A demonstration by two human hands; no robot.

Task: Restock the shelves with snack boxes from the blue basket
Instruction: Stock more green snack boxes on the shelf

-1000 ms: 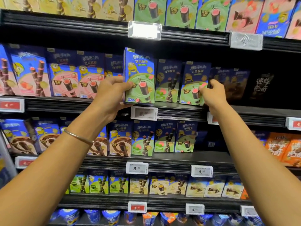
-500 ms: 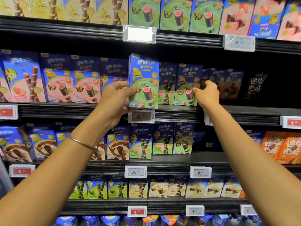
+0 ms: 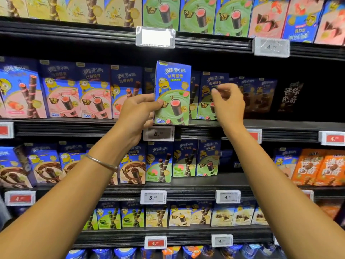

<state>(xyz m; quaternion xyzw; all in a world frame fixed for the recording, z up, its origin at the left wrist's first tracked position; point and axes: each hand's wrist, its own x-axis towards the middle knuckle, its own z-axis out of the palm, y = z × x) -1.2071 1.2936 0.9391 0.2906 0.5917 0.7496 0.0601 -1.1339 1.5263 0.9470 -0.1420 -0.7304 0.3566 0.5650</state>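
Reaching up, the left hand (image 3: 138, 113), with a thin bracelet (image 3: 100, 162) on its wrist, holds a green and blue snack box (image 3: 172, 94) upright by its left edge. The box is at the front lip of the shelf (image 3: 280, 128), just above a price tag (image 3: 158, 133). The right hand (image 3: 230, 107) curls its fingers at the next box (image 3: 206, 107), farther back; I cannot tell if it pinches it.

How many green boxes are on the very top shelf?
3. They stand side by side: left green box, middle green box, right green box, between the yellow boxes and the pink boxes. More may hide behind them.
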